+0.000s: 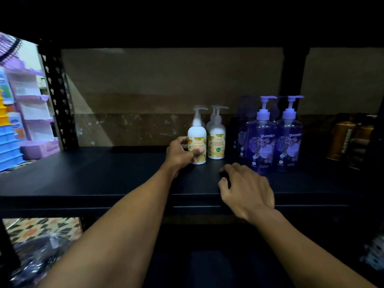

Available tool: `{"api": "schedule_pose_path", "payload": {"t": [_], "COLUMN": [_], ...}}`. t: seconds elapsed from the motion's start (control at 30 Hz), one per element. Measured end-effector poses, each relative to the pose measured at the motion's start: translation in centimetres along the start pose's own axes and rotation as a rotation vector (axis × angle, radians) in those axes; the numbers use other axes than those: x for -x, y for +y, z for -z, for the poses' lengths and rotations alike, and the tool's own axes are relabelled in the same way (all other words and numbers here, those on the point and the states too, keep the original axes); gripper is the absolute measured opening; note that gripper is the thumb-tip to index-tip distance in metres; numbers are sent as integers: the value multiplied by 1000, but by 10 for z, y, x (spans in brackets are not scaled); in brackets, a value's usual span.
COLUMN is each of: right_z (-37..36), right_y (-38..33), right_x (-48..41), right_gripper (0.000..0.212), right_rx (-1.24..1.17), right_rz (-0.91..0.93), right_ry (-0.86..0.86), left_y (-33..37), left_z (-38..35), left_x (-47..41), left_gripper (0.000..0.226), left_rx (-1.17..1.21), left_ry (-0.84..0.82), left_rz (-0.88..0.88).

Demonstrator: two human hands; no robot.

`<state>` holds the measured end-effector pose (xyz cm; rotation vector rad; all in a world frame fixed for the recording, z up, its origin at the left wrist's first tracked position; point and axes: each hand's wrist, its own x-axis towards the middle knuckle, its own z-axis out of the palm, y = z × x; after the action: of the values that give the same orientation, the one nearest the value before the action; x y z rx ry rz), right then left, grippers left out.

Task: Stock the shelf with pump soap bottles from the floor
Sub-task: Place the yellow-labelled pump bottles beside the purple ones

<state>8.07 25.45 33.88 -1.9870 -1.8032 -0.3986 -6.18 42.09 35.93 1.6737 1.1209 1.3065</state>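
On the dark shelf (99, 175), toward its back, the thumb of the left hand (179, 152) lies across the orange label of a white pump bottle (197, 134). The fingers curl round the bottle's far side, clamping its lower body. The bottle stands upright with its base on the board. Just to its right stands a second white bottle (217, 140), close or touching, I cannot tell which, with another pump head showing behind it. The right hand (247, 190) hovers low over the front of the shelf, fingers loosely bent and a little apart, holding nothing. Farther right stand two purple pump bottles (261, 140), and beyond them some brown cans (340, 140) in shadow.

The white bottle looks like stiff, smooth plastic, probably fairly heavy if full. With its tall pump neck it may tip easily. The sound hold is round the body at the label, as now, not by the pump head, which may turn or sink. Nudging it sideways risks knocking its neighbour.
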Motion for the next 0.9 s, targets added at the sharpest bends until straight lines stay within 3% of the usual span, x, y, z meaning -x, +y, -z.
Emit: {"api": "schedule_pose_path", "payload": {"t": [0.6,0.73,0.9], "right_z": [0,0,-1], "right_y": [-4,-5,-4], "right_x": [3,4,2], "right_gripper": [46,45,46], "right_rx": [20,14,26], "right_rz": [-39,-40,-38], "right_ry": [30,42,42], "left_y": [-23,-27,-29], "left_z": [-13,-13,-13], "left_x": [-43,-46,-47], "left_gripper": [50,37,39], "left_rx": [0,-22,-34], "left_ry": [13,0,16], "left_rz": [-12,-15,-16]}}
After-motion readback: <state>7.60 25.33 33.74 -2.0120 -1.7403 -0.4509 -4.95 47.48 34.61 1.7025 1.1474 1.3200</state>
